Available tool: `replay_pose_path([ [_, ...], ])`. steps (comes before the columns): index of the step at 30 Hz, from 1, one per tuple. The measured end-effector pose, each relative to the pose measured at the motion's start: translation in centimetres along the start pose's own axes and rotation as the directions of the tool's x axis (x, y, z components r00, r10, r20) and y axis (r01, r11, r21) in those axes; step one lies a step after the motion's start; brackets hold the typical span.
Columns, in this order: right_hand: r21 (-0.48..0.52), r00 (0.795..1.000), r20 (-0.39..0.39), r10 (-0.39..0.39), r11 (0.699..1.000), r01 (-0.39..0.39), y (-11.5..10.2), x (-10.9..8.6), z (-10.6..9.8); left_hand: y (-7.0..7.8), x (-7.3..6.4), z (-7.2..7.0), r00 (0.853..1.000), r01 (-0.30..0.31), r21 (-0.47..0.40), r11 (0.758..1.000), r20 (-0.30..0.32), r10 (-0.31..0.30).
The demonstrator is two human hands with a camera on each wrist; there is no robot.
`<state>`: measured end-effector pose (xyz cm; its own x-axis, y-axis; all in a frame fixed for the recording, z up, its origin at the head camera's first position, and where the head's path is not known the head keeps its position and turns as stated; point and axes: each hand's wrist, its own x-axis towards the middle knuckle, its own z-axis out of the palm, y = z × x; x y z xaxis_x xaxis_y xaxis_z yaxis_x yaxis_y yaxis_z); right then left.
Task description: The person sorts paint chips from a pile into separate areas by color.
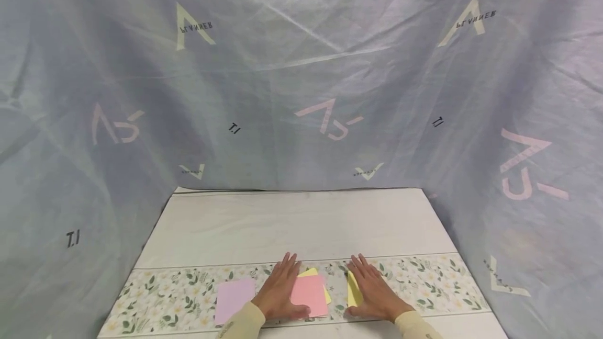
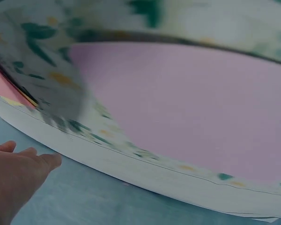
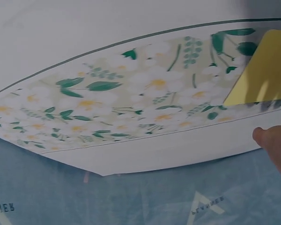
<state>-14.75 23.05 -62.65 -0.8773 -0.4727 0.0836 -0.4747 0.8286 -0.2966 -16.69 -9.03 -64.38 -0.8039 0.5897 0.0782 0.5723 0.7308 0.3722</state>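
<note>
My left hand [image 1: 281, 289], fingers stretched forward, lies over the left side of a pink paper square [image 1: 309, 297]. Under that square a yellow paper [image 1: 328, 295] peeks out at the top and right. A lilac paper [image 1: 234, 301] lies to the left of this hand and fills much of the left wrist view. My right hand [image 1: 374, 291], also with extended fingers, partly covers another yellow paper [image 1: 353, 293], whose corner part [image 3: 267, 70] shows in the right wrist view. Whether either palm presses on the paper cannot be told.
The papers lie on a floral band [image 1: 179, 297] running across a white table [image 1: 301, 224]. Bluish-grey sheeting [image 1: 301, 135] with printed letters hangs behind the table and along both sides.
</note>
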Motion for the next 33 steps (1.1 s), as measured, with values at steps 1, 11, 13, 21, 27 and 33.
replay_pose_path([
  [1, -0.005, 1.0, 0.003, -0.009, 1.0, 0.009, -0.1, 0.1, 0.1, -0.2, -0.2, -0.1, 1.0, 0.011, -0.001, 1.0, 0.001, -0.011],
  [11, 0.012, 0.994, 0.015, -0.104, 0.994, 0.104, -1.8, 2.0, 1.1, -1.6, -1.7, -0.8, 0.994, 0.08, 0.004, 0.997, 0.076, -0.08],
  [13, 0.016, 0.992, 0.019, -0.122, 0.992, 0.122, -2.1, 2.3, 1.4, -1.7, -1.9, -0.7, 0.993, 0.079, 0.008, 0.997, 0.087, -0.079],
  [21, -0.004, 0.989, 0.104, -0.107, 0.994, 0.108, -3.3, 3.3, 2.1, -1.9, -2.4, -0.4, 0.996, 0.051, 0.013, 0.999, 0.076, -0.052],
  [27, 0.001, 0.983, 0.125, -0.132, 0.991, 0.133, -3.7, 3.9, 2.1, -1.7, -2.3, -0.3, 0.996, 0.04, 0.035, 0.999, 0.083, -0.042],
  [33, -0.011, 0.979, 0.173, -0.107, 0.994, 0.111, -4.1, 4.3, 2.2, -1.5, -2.2, -0.5, 0.993, 0.06, 0.025, 0.998, 0.104, -0.062],
])
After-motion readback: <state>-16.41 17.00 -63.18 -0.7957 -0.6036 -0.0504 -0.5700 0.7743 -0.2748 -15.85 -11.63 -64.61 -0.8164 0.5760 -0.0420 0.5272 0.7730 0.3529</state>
